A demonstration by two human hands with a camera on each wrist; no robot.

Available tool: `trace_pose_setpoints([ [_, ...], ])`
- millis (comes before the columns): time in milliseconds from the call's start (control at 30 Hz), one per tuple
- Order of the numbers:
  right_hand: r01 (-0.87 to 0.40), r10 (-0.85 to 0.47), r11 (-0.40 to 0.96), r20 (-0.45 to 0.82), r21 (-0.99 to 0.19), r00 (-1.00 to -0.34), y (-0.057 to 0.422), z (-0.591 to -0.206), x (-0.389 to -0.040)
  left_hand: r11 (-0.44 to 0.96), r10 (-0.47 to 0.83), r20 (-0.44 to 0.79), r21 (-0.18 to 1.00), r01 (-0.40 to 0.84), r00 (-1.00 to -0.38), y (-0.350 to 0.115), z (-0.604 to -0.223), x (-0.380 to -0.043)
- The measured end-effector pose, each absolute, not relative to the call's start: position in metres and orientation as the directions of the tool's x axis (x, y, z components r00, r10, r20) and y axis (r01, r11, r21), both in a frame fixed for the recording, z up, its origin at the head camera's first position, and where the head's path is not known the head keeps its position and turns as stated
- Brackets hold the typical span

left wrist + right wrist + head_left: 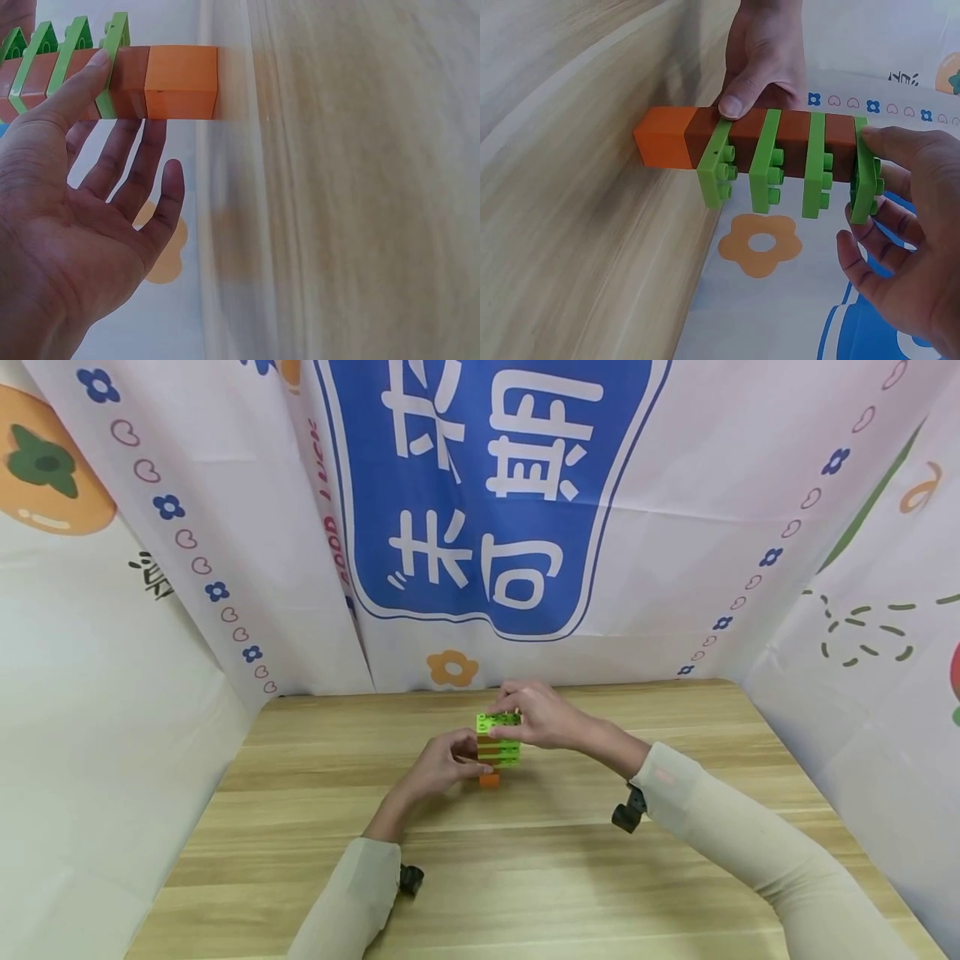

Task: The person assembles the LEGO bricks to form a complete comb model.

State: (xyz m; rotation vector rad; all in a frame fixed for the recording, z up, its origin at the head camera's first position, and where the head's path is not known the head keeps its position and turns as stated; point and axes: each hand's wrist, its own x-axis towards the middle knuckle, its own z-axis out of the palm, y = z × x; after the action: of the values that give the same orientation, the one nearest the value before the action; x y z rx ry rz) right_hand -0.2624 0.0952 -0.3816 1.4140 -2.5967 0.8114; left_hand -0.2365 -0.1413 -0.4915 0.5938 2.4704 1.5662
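A tower of toy building bricks (746, 146) stands on the table, brown bricks alternating with several green plates. An orange brick (182, 82) forms its foot. The green plates jut out to one side and show studs in the right wrist view. Low on the tower, my left hand (438, 764) holds it, thumb on the near side and fingers passing behind. My right hand (551, 718) pinches the topmost green plate (865, 172), which sits against the uppermost brown brick. In the right wrist view its lower fingers curve loosely beside that plate.
The wooden table (525, 877) spreads out around the tower. A white cloth backdrop (660, 585) with a blue printed panel rises close behind it, and white cloth sides flank the table. Small black devices (628, 814) are strapped at both wrists.
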Motion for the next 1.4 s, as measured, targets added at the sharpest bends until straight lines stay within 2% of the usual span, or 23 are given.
trace_pose_setpoints([
  [367, -0.802, -0.701, 0.410, 0.413, -0.434, -0.582, 0.098, -0.400, -0.261, 0.381, 0.406, 0.075, 0.892, 0.244, -0.911, -0.142, -0.492, -0.238],
  [567, -0.814, -0.661, 0.333, 0.498, -0.476, -0.561, 0.103, -0.412, -0.263, 0.378, 0.410, 0.074, 0.893, 0.243, -0.909, -0.143, -0.491, -0.241],
  [933, -0.804, -0.544, 0.212, 0.617, -0.555, -0.569, 0.116, -0.455, -0.263, 0.408, 0.402, 0.065, 0.880, 0.242, -0.913, -0.141, -0.490, -0.243],
  [1400, -0.723, -0.481, 0.175, 0.582, -0.669, -0.656, 0.110, -0.485, -0.267, 0.402, 0.381, 0.051, 0.890, 0.216, -0.923, -0.142, -0.491, -0.246],
])
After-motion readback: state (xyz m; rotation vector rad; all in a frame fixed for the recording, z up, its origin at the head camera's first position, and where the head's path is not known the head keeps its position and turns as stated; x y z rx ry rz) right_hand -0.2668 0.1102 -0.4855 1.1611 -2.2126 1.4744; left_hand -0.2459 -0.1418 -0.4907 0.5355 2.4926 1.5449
